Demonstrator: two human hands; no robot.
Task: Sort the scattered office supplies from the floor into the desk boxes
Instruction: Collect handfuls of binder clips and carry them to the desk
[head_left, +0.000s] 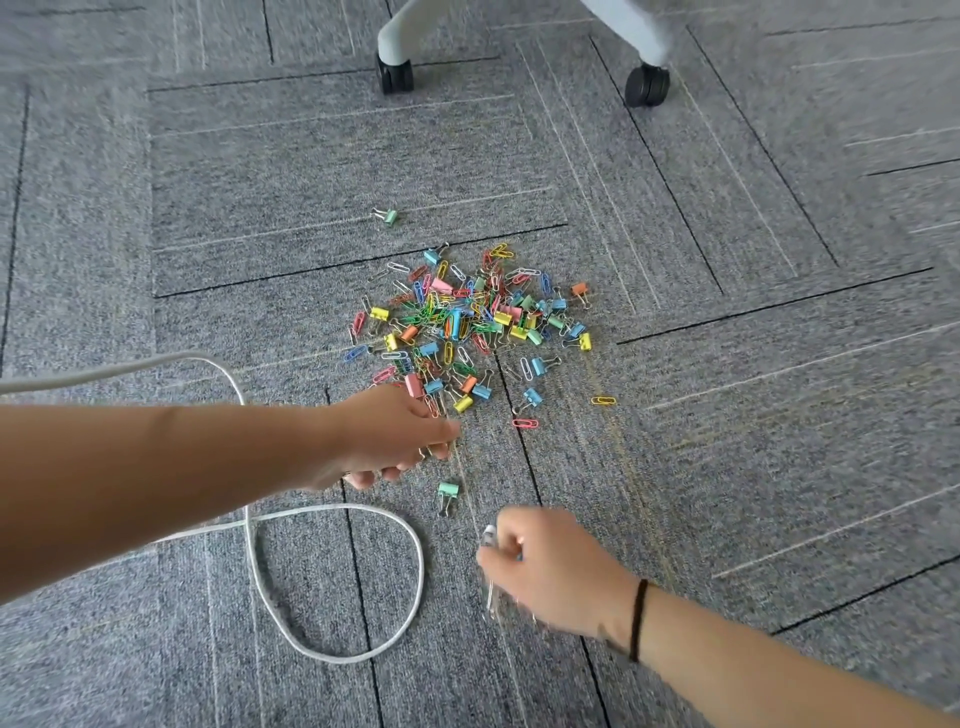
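Clips: a big pile (467, 322) of paper clips and binder clips in many colours lies on the carpet (727, 415), in the middle of the view.
Strays: one green clip (389, 215) sits well apart behind the pile, another green one (448, 491) lies between the hands, and a yellow one (603, 400) lies off to the right.
Feel: they look tiny, light and stiff (and likely slippery), so pinch them from the sides or scoop a bunch.
Left hand (392, 439): at the near edge of the pile, fingers curled round some clips.
Right hand (545, 566): close to the floor, fingers curled round something small and pale; it is blurry, so I can't tell what.
Cable (363, 657): a white loop lies on the carpet near the left arm and could snag it.
Chair (395, 73): its wheels stand behind the pile, well apart.
Boxes: not in view.
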